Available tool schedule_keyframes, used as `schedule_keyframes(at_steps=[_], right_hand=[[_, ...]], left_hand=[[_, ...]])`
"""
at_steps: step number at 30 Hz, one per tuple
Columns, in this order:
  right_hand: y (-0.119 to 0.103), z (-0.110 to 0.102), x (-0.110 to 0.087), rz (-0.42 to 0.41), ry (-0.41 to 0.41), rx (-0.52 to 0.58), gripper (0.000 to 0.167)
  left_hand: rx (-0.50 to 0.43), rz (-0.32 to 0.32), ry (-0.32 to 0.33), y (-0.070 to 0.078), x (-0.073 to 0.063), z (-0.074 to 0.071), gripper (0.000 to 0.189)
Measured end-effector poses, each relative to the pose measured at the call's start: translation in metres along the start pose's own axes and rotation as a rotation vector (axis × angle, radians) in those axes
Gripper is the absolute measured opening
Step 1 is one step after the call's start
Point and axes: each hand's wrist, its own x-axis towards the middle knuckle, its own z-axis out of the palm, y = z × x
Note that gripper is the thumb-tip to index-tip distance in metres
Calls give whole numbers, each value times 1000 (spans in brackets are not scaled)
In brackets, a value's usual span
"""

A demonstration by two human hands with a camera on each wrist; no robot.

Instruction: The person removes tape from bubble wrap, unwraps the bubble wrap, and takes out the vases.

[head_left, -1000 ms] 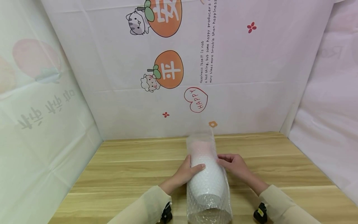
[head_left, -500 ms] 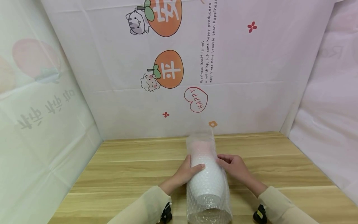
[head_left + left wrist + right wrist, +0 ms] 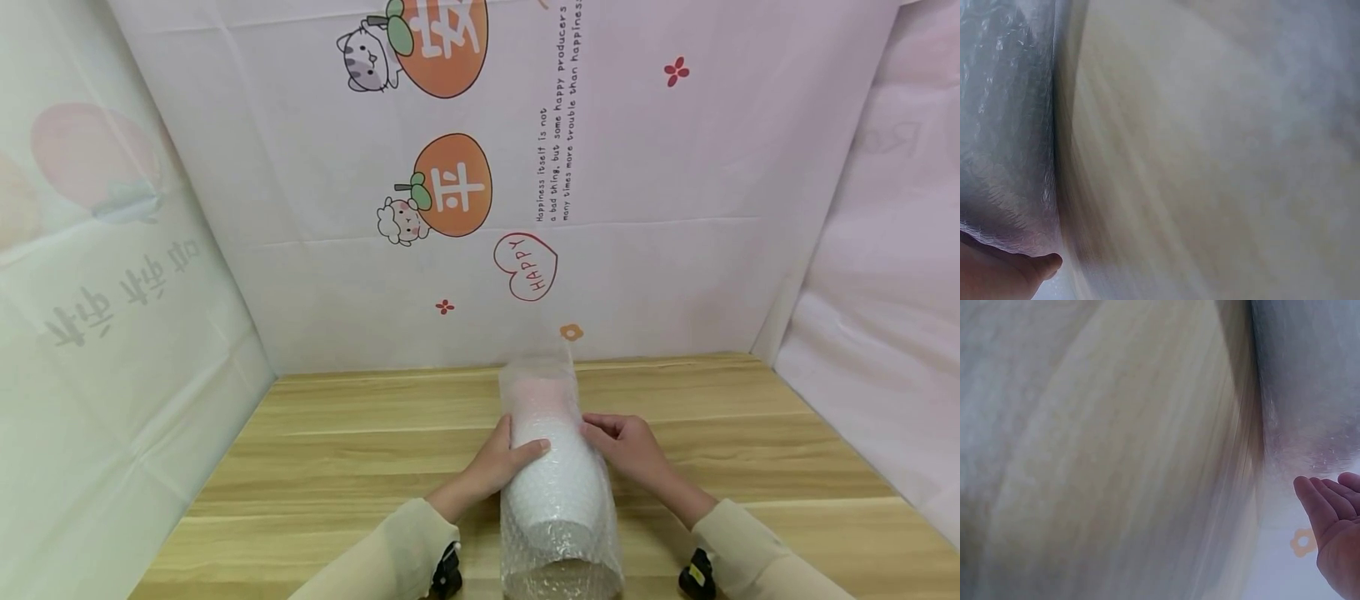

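My left hand (image 3: pixel 498 464) grips the bubble wrap (image 3: pixel 558 542) around a white object (image 3: pixel 564 479), just below and right of the frame's centre, thumb laid across its top. My right hand (image 3: pixel 628 442) touches the wrap's right edge with thumb and forefinger; whether they pinch it, I can't tell. The object turns pinkish towards its upper end, and the wrap gapes at the frame's bottom. It all lies on the wood-grained counter (image 3: pixel 360 467).
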Motion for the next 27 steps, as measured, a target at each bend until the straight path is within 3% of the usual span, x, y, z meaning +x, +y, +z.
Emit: schedule_keyframes(at_steps=[27], right_hand=[[0,1,1,-13,12,3,37]], left_hand=[[5,4,-2,-1,1,-1,90]])
